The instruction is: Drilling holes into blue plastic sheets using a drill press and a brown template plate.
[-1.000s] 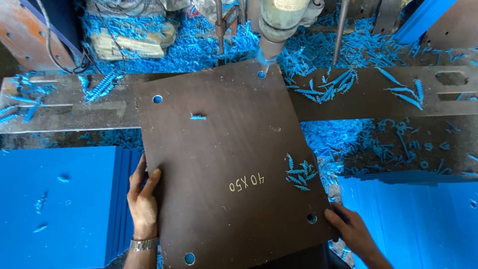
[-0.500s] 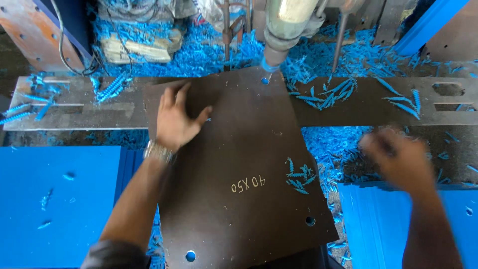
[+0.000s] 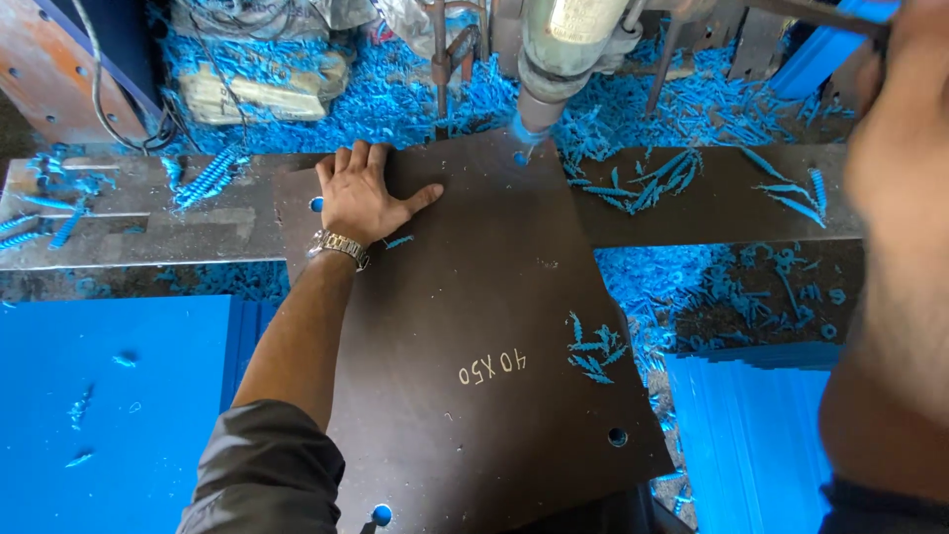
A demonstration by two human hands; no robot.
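The right hand (image 3: 905,109) is a blur, cut off by the frame's upper right corner; it seems to reach a dark lever (image 3: 811,14) there, but its grip cannot be told. The drill's (image 3: 568,49) tip is hidden in blue shavings (image 3: 633,188) at the far edge of the brown plate (image 3: 474,326). The left hand (image 3: 364,195) lies flat, fingers spread wide, on the plate's far left corner, holding nothing. The plate's near edge runs out of view. Blue sheets (image 3: 99,396) flank the plate on both sides.
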